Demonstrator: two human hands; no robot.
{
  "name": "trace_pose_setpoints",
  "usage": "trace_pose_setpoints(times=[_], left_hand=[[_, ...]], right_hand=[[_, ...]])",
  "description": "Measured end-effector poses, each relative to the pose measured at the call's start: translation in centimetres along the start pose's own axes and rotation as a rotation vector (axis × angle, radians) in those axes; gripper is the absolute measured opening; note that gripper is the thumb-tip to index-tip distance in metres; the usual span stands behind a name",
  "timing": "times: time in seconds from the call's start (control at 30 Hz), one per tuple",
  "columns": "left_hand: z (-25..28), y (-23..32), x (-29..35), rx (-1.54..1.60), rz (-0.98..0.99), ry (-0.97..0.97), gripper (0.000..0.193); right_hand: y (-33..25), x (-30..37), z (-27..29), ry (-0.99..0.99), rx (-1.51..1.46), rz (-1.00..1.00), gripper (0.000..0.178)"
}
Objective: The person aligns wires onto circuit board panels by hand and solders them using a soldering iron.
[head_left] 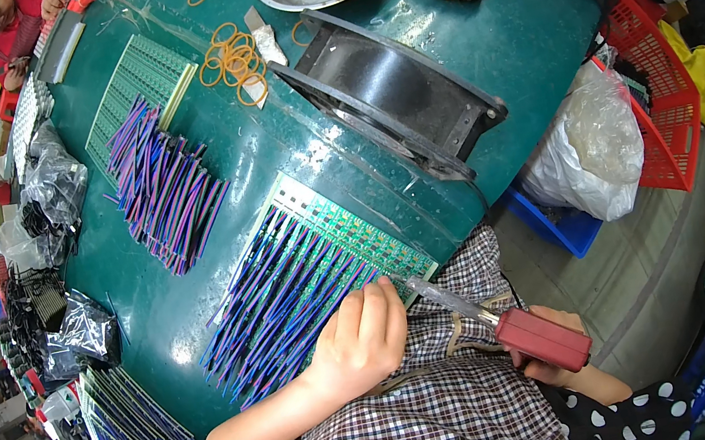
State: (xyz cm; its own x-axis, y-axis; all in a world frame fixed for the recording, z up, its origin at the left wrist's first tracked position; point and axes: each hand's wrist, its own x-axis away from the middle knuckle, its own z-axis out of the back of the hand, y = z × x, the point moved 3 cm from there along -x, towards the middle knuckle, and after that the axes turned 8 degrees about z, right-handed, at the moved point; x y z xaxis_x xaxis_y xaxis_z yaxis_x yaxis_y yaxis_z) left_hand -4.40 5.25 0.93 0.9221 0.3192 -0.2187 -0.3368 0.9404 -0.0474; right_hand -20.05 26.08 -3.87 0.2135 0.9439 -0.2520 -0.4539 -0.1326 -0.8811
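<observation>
Remote head view, panel as reference. The green circuit-board panel (346, 238) lay on the tabletop (141, 304), blue-and-purple wires (278, 304) trailing off its left side. I judged it was set near the body so both hands could reach its near right corner. Left grip (362, 336): over the panel's near edge, fingers curled in, tips at the wire ends by that corner; whether a wire was pinched I could not tell. Right grip (544, 370): closed round the red handle of a soldering iron (523, 331), just right of the panel, its tip pointing at that corner, near the left fingertips. Black axial fan (399, 84) beyond the panel, presumably for fumes. Loose wire bundle (169, 196) beyond the panel's left side, probably for easy pickup.
</observation>
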Motion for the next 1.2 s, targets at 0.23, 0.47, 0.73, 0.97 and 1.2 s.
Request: trace_pose_setpoints(times=[0.23,0.47,0.73,0.97,1.2], left_hand=[[0.2,0.0,0.0,-0.054,-0.031,-0.011,0.030],[0.3,0.4,-0.2,-0.077,-0.007,-0.005,0.032],[0.8,-9.9,-1.1,0.118,0.597,-0.018,0.018],[-1.8,-14.0,-1.6,-0.117,0.541,0.007,0.003],[-0.9,-14.9,-1.8,0.534,0.800,0.176,0.002]], right_hand=[[0.6,2.8,-0.1,0.095,-0.108,-0.094,0.068],[-1.0,0.2,-0.5,0.328,-0.485,-0.422,0.079],[-0.1,1.4,-0.8,0.357,-0.560,-0.420,0.083],[-0.2,0.8,-1.0,0.371,-0.588,-0.375,0.090],[-0.4,0.8,-0.9,0.376,-0.629,-0.329,0.088]])
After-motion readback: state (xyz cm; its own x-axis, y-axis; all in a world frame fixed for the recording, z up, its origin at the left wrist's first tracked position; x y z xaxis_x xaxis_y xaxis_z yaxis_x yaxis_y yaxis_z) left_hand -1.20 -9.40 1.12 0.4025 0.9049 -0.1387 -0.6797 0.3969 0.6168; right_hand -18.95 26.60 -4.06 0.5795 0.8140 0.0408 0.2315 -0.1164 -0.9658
